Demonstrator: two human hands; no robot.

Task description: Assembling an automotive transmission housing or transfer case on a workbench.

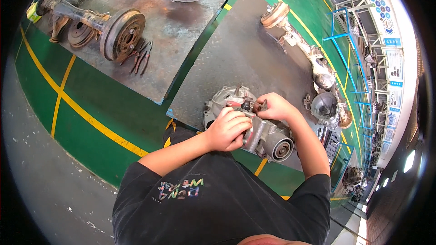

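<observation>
The casing (269, 135) is dull silver-grey, with reddish marks near its top and brown inside its round end. The shirt (227, 204) is black, its print (179, 190) multicoloured — red, green, yellow and blue among the letters. The tabletop (245, 59) is steel grey, blotched brown and patterned with small raised treads. The left axle (121, 35) is rusty brown; the pliers (144, 59) are dark with reddish parts. Yellow stripes (97, 121) cross the green floor (91, 138) — white flecks dot the grey floor (59, 172).
</observation>
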